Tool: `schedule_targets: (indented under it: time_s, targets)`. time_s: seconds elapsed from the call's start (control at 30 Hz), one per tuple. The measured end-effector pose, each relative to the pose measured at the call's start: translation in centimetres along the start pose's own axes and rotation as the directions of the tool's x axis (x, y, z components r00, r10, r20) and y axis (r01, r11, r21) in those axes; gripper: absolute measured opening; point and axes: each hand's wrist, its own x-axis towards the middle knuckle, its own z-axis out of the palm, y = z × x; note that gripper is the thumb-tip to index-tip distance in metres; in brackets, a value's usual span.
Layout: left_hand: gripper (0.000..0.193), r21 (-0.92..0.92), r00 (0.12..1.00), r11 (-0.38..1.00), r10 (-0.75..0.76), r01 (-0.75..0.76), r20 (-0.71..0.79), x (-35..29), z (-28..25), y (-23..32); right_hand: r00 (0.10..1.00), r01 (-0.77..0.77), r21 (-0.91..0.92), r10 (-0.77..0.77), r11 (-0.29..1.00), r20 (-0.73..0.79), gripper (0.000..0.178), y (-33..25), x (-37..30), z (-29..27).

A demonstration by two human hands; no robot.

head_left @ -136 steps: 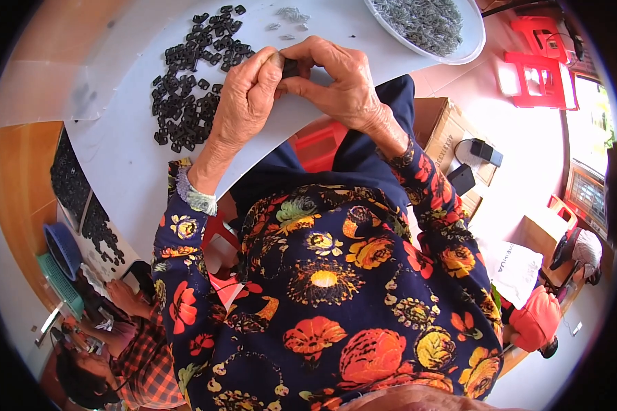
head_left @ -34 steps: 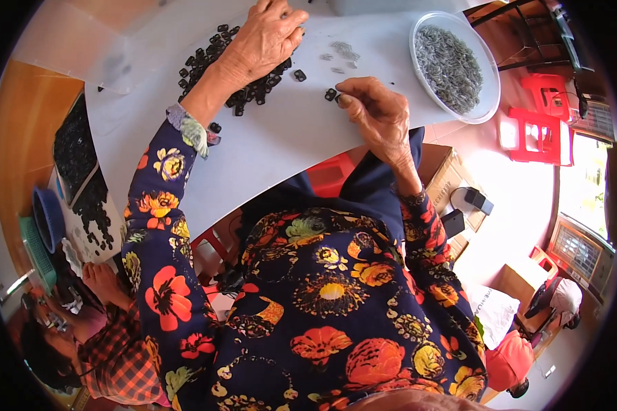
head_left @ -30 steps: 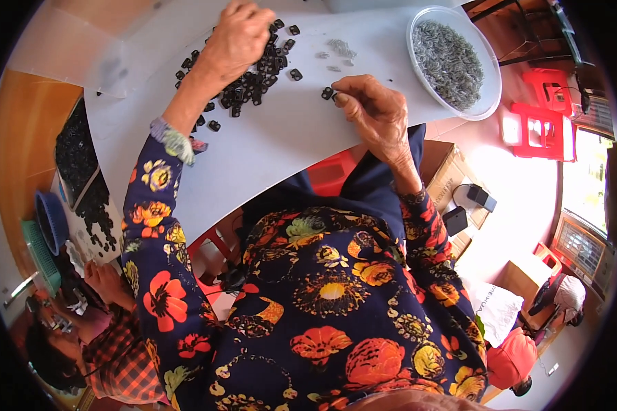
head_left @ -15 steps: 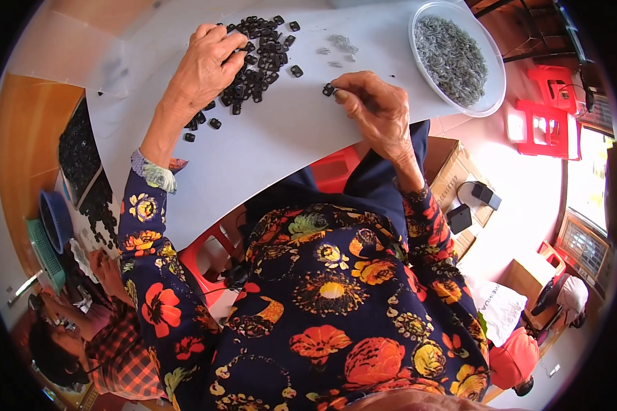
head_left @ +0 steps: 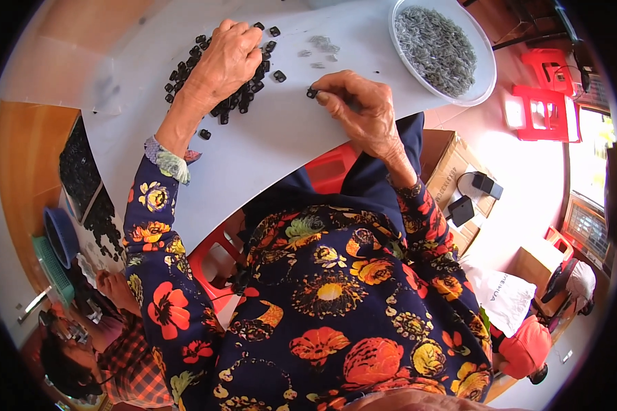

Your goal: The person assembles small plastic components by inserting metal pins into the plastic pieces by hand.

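Observation:
A heap of small black plastic pieces (head_left: 243, 98) with holes lies on the pale tabletop (head_left: 212, 179). My left hand (head_left: 227, 63) rests over the heap, fingers curled and closed. Its fingertips are tucked out of sight, so what they hold cannot be made out. To the right, my right hand (head_left: 363, 108) pinches one small black plastic piece (head_left: 312, 92) between thumb and forefinger, just above the table. A few tiny clear pieces (head_left: 324, 45) lie beyond that hand. One loose black piece (head_left: 280, 76) sits between the hands.
A round translucent tub (head_left: 485, 81) full of small clear pieces stands at the far right of the table. On the floor to the right are a cardboard box (head_left: 452, 171) and red stools (head_left: 545, 113). Another person (head_left: 127, 356) works at lower left, near blue and green baskets (head_left: 60, 236).
The view has shifted slightly, so the table sits further left. My left hand has moved right across the heap, baring pieces on its left side. My right hand keeps its pinch on the black piece.

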Motion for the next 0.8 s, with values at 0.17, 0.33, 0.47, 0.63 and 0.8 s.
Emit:
schedule_targets:
  time_s: [0.17,0.33,0.47,0.63,0.8]
  targets:
    - [0.005,0.001,0.998,1.000,-0.025,0.025,0.061,0.1,-0.4,0.0,0.998,0.066,-0.006,-0.066,0.998,-0.017,0.014,0.3,0.2,0.1]
    - [0.009,-0.327,0.972,0.918,-0.235,0.224,0.007,0.7,-1.9,-0.6,0.999,0.053,0.007,-0.053,0.999,-0.006,0.014,0.0,0.1,0.0]
    - [0.015,-0.376,0.903,0.821,-0.400,0.430,0.158,2.3,-2.8,-2.0,0.998,0.057,-0.007,-0.057,0.998,0.006,0.013,-0.2,0.1,-0.2]
    - [0.019,-0.599,0.902,0.690,-0.406,0.407,0.146,3.3,-1.4,-3.7,0.999,0.045,0.019,-0.045,0.999,0.000,0.013,-0.2,0.0,0.1]
    - [0.023,-0.584,0.894,0.696,-0.428,0.417,0.129,5.0,-0.4,-4.3,0.999,0.016,0.001,-0.016,1.000,0.033,0.013,-0.5,0.1,-0.2]
